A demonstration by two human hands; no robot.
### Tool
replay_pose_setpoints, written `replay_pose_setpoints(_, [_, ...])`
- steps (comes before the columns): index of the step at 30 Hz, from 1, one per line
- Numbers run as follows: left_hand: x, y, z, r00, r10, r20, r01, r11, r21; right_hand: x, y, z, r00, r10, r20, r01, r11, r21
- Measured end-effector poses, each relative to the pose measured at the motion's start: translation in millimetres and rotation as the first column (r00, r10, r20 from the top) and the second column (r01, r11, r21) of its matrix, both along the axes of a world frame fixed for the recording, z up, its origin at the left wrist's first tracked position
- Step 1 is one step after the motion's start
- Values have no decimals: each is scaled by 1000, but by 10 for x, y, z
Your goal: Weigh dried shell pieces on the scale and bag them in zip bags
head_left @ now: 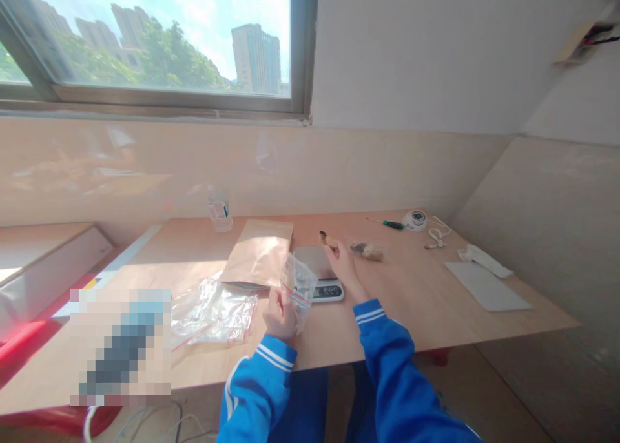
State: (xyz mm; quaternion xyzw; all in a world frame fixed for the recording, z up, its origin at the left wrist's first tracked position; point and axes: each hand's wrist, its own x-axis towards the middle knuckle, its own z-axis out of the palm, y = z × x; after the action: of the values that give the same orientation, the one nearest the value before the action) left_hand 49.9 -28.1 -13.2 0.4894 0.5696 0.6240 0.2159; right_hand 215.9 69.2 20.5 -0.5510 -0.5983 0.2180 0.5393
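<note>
My left hand (pixel 279 314) grips a small clear zip bag (pixel 301 288) with a red seal line; something pale shows through it. My right hand (pixel 340 262) pinches a tan piece with a dark tip (pixel 328 239), perhaps a dried mushroom, above a kitchen scale (pixel 314 257). The scale has a steel plate and a white front with dark buttons; the bag and hand cover part of it. Right of this hand lies another clear bag (pixel 369 250) holding tan and dark pieces. A brown paper pouch (pixel 259 252) lies left of the scale, beside flat clear zip bags (pixel 217 310).
A clear plastic bottle (pixel 220 214) stands near the wall. At the back right are a green-handled screwdriver (pixel 393 225), a white dome camera (pixel 415 220) and its cable (pixel 436 237). White paper (pixel 487 285) and a white cloth-like bundle (pixel 484 260) lie far right. A blurred patch hides the left front.
</note>
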Motion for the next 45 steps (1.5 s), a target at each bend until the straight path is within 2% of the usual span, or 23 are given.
replay_pose_setpoints(2, [3, -2, -4, 1000, 6, 2, -6, 1000, 13, -51, -110, 205, 961, -90, -260, 104, 994, 42])
replay_pose_setpoints(5, [3, 5, -25, 1000, 25, 9, -25, 999, 26, -147, -384, 504, 876, -196, -441, 276, 953, 124])
replay_pose_setpoints(6, [3, 11, -35, 999, 31, 19, -31, 999, 26, -172, -486, 583, 883, -172, -436, 241, 965, 107])
replay_pose_setpoints(8, [1, 23, -58, 998, 45, 42, -46, 998, 30, -192, -667, 697, 946, -15, -324, 13, 1000, -8])
replay_pose_setpoints(10, [-5, 37, -82, 998, 39, 54, -41, 998, 38, -156, -781, 760, 970, 120, -209, -149, 981, -127])
replay_pose_setpoints(12, [-13, 46, -96, 998, 24, 57, -26, 999, 41, -78, -815, 783, 985, 75, -156, -93, 989, -113])
replay_pose_setpoints(14, [-19, 49, -94, 997, 43, 71, -45, 998, 37, 6, -793, 768, 990, -15, -140, 9, 999, -43])
replay_pose_setpoints(15, [-21, 47, -86, 996, 59, 74, -61, 997, 35, 37, -775, 748, 991, -18, -131, 14, 999, -30])
replay_pose_setpoints(20, [-25, 39, -26, 998, 54, 35, -56, 997, 48, 15, -747, 583, 985, 172, -34, -174, 981, -83])
replay_pose_setpoints(24, [-25, 35, -59, 999, 51, 10, -52, 997, 56, -143, -770, 469, 939, 325, 110, -317, 945, -78])
replay_pose_setpoints(27, [-22, 33, -155, 999, 44, 2, -44, 998, 47, -255, -754, 372, 908, 360, 216, -348, 933, -91])
replay_pose_setpoints(30, [-24, 36, -255, 1000, 19, 13, -19, 999, 31, -328, -741, 299, 892, 338, 299, -314, 941, -126])
replay_pose_setpoints(32, [-31, 41, -286, 1000, 21, 1, -21, 999, 47, -349, -754, 300, 893, 348, 286, -318, 936, -150])
replay_pose_setpoints(37, [-44, 56, -228, 998, 68, 6, -68, 993, 95, -307, -825, 388, 880, 462, 110, -442, 882, -164])
replay_pose_setpoints(41, [-32, 48, -190, 996, 64, 58, -68, 996, 65, -283, -876, 284, 933, 356, 45, -346, 926, -150])
replay_pose_setpoints(45, [-25, 23, -216, 998, 21, 56, -24, 999, 43, -364, -953, 152, 929, 370, -28, -368, 909, -198])
